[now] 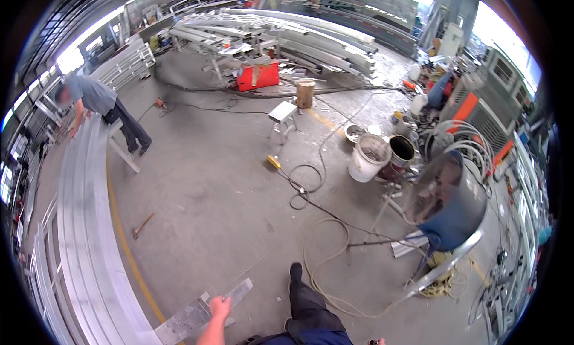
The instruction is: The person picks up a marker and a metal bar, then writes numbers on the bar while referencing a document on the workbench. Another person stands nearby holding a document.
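My left hand (220, 309) is closed around a flat, silvery metal piece (242, 292), held low in front of me. The piece slants from lower left to upper right. Its wider lower part reaches toward the end of a long stack of aluminium profiles (89, 225) on my left; whether they touch I cannot tell. Only a sliver of my right hand (380, 342) shows at the bottom edge, with something small, dark and reddish at its fingers. On the floor ahead to the left lies a hammer (142, 225) with a wooden handle.
At the stack's far end a person (98, 103) bends over it. A hose (347, 243) and cables curl across the floor by my foot. On the right stand a large blue drum fan (451, 198) and a white bucket (368, 159). Farther off is a small stool (282, 112).
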### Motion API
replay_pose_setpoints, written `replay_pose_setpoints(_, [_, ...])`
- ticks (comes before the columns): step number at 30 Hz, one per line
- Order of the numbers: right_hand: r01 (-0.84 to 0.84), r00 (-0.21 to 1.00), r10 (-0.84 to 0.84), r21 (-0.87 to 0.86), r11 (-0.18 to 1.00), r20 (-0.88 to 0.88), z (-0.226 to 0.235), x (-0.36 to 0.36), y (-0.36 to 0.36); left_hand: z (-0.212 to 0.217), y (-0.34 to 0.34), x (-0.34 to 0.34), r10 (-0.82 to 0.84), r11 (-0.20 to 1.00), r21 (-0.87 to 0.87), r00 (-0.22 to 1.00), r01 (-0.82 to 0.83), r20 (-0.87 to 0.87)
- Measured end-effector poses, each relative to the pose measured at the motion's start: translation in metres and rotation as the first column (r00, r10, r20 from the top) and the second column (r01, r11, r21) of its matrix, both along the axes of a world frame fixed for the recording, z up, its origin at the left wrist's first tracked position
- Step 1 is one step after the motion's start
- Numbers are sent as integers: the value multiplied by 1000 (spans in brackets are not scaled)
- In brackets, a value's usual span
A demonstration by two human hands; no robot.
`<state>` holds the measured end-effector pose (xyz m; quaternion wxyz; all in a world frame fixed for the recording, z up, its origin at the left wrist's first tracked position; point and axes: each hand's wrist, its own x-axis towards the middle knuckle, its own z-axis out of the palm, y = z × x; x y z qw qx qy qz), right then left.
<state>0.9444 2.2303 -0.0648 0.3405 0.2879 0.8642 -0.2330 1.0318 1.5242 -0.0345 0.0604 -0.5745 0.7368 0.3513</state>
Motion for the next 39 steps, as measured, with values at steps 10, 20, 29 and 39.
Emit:
replay_pose_setpoints(10, [-263,943,164,-347,900,-291,-35,-522,-448,28,-166,-85,364,931,-123,895,-344,256])
replay_pose_setpoints(20, [-692,538,213,-284,663,-815,99,-874,-790,-24,-392,-377,800,598,193,566,-778,-198])
replay_pose_setpoints(29, [-224,939,174,-146,964,-295,60,-853,-803,42,-660,-696,690,717,593,493,-367,-529])
replay_pose_setpoints(39, [-320,872,243,-119,940,-425,-32,-1047,-998,124,-864,-1049,623,711,697,375,94,-686])
